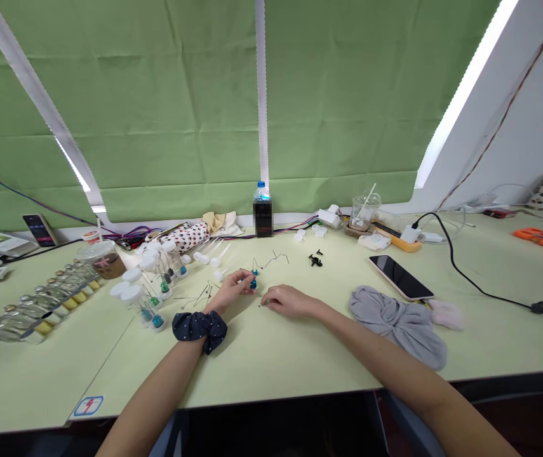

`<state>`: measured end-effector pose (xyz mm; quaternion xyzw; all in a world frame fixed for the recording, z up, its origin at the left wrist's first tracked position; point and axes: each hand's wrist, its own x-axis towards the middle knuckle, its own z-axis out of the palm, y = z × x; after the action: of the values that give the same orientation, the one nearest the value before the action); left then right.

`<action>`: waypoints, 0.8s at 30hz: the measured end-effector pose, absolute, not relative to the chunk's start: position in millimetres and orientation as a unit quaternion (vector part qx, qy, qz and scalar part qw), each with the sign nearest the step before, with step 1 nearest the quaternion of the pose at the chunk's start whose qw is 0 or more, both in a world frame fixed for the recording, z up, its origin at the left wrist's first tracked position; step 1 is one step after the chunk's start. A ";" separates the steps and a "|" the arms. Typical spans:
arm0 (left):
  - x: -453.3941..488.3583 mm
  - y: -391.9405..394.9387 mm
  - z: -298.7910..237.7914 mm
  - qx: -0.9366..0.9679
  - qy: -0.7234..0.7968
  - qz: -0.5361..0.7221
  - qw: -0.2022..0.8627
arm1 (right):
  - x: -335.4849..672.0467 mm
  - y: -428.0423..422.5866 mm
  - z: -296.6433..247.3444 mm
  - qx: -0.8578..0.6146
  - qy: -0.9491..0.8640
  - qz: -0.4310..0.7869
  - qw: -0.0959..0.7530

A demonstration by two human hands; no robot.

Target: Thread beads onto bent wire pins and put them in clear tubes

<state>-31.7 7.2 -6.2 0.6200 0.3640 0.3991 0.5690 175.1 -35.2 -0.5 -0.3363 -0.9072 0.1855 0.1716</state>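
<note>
My left hand [233, 289], with a dark dotted scrunchie [199, 329] round its wrist, pinches a small blue piece with a thin wire [253, 283] just above the table. Close by on the right, my right hand [290, 301] reaches down to the tabletop with its fingers closed together. A tiny dark bit shows at those fingertips, too small to name. Bent thin wires [199, 297] lie left of my left hand, and another bent wire [271, 259] lies beyond both hands. Several clear tubes with white caps [132, 293] stand on the left, with blue or green pieces inside.
Glass bottles [37, 311] line the left side beside a drink cup [104, 257]. A water bottle [262, 216] stands at the back. Small black parts [316, 260], a phone [401, 277], a grey cloth [397, 327] and a black cable [471, 282] lie to the right.
</note>
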 end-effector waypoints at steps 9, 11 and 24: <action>-32.3 7.2 -5.1 0.576 0.327 0.412 0.626 | 174.6 -34.6 -2.4 -0.332 -0.911 0.177 0.170; -32.3 6.8 -4.3 0.572 0.324 0.413 0.630 | 174.9 -34.3 -2.2 -0.331 -0.910 0.179 0.174; -33.9 6.9 -6.3 0.621 0.324 0.398 0.592 | 177.7 -32.5 11.4 -0.353 -0.865 0.183 0.304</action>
<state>-33.9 6.9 -6.3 0.6214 0.3242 0.3978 0.5920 177.7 -32.5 11.4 -0.3533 -0.8654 0.1834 0.3043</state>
